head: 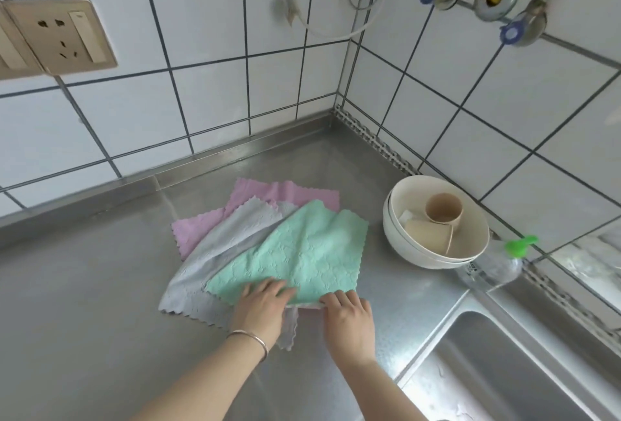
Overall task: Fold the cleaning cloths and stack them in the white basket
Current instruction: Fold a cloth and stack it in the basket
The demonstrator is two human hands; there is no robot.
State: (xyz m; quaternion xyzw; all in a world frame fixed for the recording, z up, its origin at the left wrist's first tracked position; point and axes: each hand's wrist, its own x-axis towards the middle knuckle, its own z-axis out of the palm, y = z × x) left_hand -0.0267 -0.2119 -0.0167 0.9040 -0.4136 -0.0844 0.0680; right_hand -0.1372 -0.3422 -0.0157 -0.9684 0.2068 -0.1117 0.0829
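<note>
Cloths: my green cloth (295, 252) lies on top of a grey cloth (215, 252) and a pink cloth (265, 194), all fanned out on the steel surface (84, 303) in front of me.
Left grip: my left hand (260, 311) lies on the near edge of the green cloth; the fingers look fairly straight, pressing rather than pinching.
Right grip: my right hand (349, 316) has its fingers curled over the near edge, pinching the green cloth, I think.
Step in hand: I judge this the start of the first fold of the green cloth.
Doing it well: I should lift only the green layer, since a grey corner hangs between my hands and could come along; carry the near edge to meet the far edge, line up the wavy borders, then smooth flat.
Neighbours: bowls (437, 252) holding cups (443, 207) sit just beside the cloths, and a bottle (494, 266) next to the sink (504, 370); I should keep the fold clear of them.
Hidden: no white basket is in view, so I cannot tell where the stack goes.
Hard to tell: my right fingertips are tucked under cloth, so how many layers they hold is unclear.
</note>
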